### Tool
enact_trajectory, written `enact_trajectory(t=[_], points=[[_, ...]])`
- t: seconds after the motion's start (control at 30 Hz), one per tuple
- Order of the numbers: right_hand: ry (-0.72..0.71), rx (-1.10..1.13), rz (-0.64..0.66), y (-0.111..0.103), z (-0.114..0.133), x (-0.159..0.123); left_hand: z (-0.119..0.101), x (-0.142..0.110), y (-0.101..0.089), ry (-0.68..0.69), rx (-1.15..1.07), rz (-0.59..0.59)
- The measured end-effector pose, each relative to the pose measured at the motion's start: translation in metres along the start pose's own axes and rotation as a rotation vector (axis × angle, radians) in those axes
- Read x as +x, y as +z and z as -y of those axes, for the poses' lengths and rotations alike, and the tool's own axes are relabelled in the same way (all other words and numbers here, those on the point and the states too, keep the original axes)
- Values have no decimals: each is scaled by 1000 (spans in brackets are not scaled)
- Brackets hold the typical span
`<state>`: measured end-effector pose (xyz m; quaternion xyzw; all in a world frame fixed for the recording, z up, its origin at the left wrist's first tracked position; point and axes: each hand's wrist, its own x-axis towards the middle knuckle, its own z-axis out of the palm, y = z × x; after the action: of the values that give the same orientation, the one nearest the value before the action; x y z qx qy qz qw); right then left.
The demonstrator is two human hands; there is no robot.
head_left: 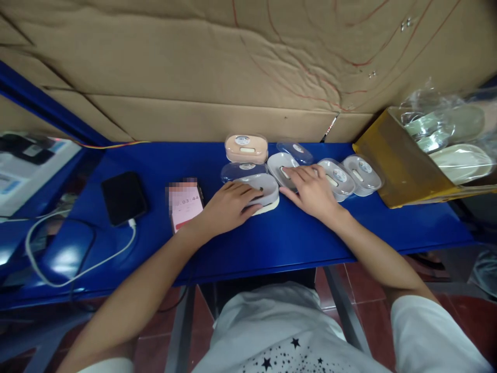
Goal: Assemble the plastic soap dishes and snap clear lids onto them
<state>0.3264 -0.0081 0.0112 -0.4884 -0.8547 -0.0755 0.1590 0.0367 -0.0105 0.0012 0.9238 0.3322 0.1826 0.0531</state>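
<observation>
Centre of frame: a pale grey oval plastic dish [269, 185] is partly covered by the left hand [227, 206], its grip indiscernible; an adjacent white-rimmed oval plastic dish [276, 165] is touched by the spread right hand [311, 189]. Both are judged light, stiff and slippery, best held by the rims.

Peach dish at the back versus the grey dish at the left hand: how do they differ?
The peach dish is pinkish-orange; the grey dish is pale grey.
The peach dish wears a clear lid with a round sticker; the grey dish is uncovered.
The left hand is on the grey dish, while neither hand touches the peach dish.
Both have rounded outlines.
</observation>
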Motion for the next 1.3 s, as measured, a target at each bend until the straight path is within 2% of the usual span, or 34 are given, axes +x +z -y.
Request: enact_trajectory(t=[0.1,0.2,0.37,0.53,0.6,0.77,0.83,0.93,1.0,1.13,1.2,1.23,1.3], points=[[-11,-12,81,11,5,-1,2,0,0,-32,7,-72],[44,56,69,13,-2,1,4,1,4,-37,77,-144],[188,113,-67,1,-13,6,3,3,9,-12,254,-266],[287,-55,-120,-20,-22,7,-3,3,3,62,300,-296],[328,-110,-61,-30,-32,3,-5,3,-1,73,290,-296],[370,-100,295,-42,-63,-17,0,3,-7,37,266,-336],[327,-63,327,-41,-72,-21,4,2,-8,-1,249,-352],[246,26,260,-38,-80,-19,8,2,-8,-51,216,-321],[245,55,202,-39,-83,-15,7,2,-8,-59,200,-270],[329,-93,-38,-46,-79,-10,1,2,-6,-15,199,-181],[333,-158,-108,-47,-72,-10,-2,3,-5,9,198,-156],[335,-160,-89,-46,-67,-11,-3,3,-5,21,191,-141],[355,-140,61,-40,-57,-14,-4,4,-5,41,164,-105]])
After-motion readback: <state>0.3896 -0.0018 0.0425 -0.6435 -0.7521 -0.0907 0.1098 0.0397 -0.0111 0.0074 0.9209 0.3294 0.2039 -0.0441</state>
